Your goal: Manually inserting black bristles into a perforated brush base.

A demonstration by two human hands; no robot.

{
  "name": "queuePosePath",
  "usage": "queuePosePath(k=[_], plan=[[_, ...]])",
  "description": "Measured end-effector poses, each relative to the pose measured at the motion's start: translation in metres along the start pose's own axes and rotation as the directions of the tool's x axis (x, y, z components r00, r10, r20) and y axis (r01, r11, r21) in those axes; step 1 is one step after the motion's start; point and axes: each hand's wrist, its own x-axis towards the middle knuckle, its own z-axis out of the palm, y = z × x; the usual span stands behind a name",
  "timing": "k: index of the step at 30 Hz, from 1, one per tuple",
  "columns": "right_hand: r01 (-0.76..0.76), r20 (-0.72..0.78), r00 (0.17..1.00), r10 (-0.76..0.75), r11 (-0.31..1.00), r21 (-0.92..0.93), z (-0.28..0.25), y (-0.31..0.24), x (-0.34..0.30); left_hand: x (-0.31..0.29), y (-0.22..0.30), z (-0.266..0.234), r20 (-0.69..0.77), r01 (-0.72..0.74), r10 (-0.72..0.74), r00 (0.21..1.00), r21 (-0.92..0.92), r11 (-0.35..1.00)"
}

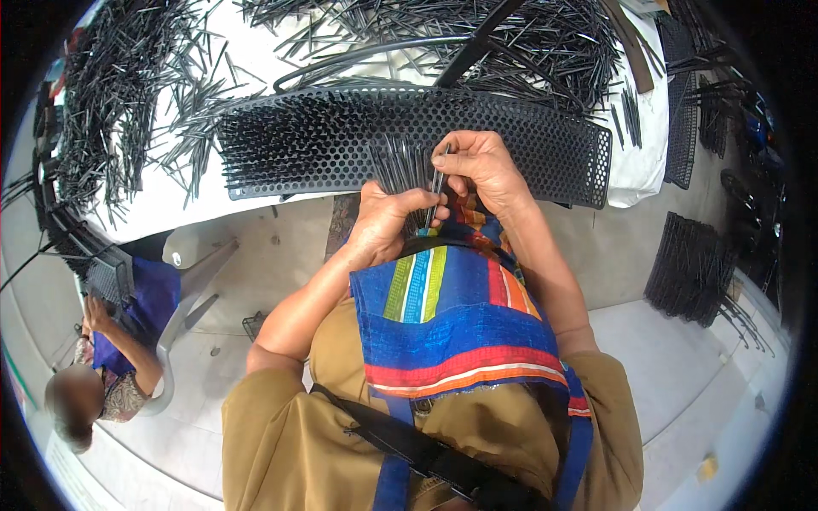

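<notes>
My left hand [383, 220] is closed round a fanned bundle of thin dark sticks [399, 164], close to my apron [460, 341]. Just to its right, my right hand [487, 172] pinches a slim dark stick [438, 177] between thumb and finger; its lower end reaches the left hand's fingers. Both hands are at the near edge of a long black perforated panel [545, 152]. Upright dark sticks [290, 132] fill the panel's holes on its left part, while open holes show on the right. What the pieces are exactly, I cannot make out.
Heaps of loose dark sticks [545, 51] lie on the white-covered table [643, 175] beyond the panel, with another pile [111, 94] at left. A black bar [477, 47] slants over the panel. Another person [128, 358] sits at lower left. A dark rack [692, 268] stands at right.
</notes>
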Motion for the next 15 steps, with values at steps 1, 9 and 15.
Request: queuePosePath(k=[1,9,15], plan=[[-0.013,0.013,1.0,0.013,1.0,-0.021,-0.001,0.0,0.001,0.0,-0.002,0.0,0.002,0.001,-0.001,1.0,0.002,1.0],[0.532,-0.378,0.731,-0.569,0.821,-0.206,0.002,-0.015,0.007,-0.004,-0.001,-0.009,-0.14,-0.034,0.051,0.989,0.119,0.992],[0.614,-0.257,0.528,-0.809,0.573,-0.542,0.012,-0.012,0.032,-0.002,0.005,-0.004,-0.13,0.009,-0.004,0.991,0.034,0.999]])
